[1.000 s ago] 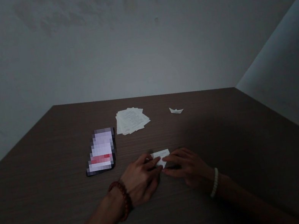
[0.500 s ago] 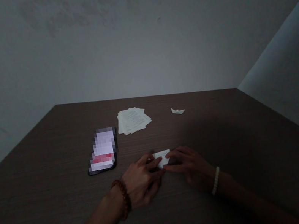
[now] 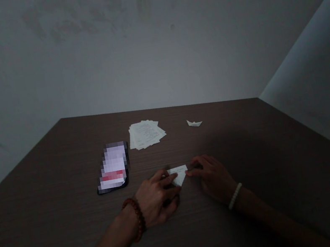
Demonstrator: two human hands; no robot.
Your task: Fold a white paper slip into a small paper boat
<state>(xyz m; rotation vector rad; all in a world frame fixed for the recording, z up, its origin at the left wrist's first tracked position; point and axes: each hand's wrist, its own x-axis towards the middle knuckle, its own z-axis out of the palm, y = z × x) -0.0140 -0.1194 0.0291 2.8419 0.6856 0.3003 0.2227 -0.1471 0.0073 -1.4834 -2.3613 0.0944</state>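
A small folded piece of white paper [image 3: 180,173] with printed lines lies on the table between my hands, its lower right side slanting to a point. My left hand [image 3: 157,197] presses on its left part and holds it against the table, fingertips on top. At the paper's right corner are the bent fingertips of my right hand [image 3: 210,175], closed together there; the thumb is mostly hidden. A brown bead bracelet [image 3: 138,217] is on my left wrist and a pale one [image 3: 235,196] on my right.
Farther back on the dark wooden table [image 3: 89,128] lies a loose stack of printed paper sheets [image 3: 146,134]. A folded paper boat [image 3: 195,123] sits to its right. Left of my hands is a phone [image 3: 113,166] with a lit, blurred screen. A grey wall [image 3: 143,72] stands behind the table.
My right hand has drawn back a little, from on top of the folded paper to its right corner, so more of the paper shows. My left hand stays pressed on it.
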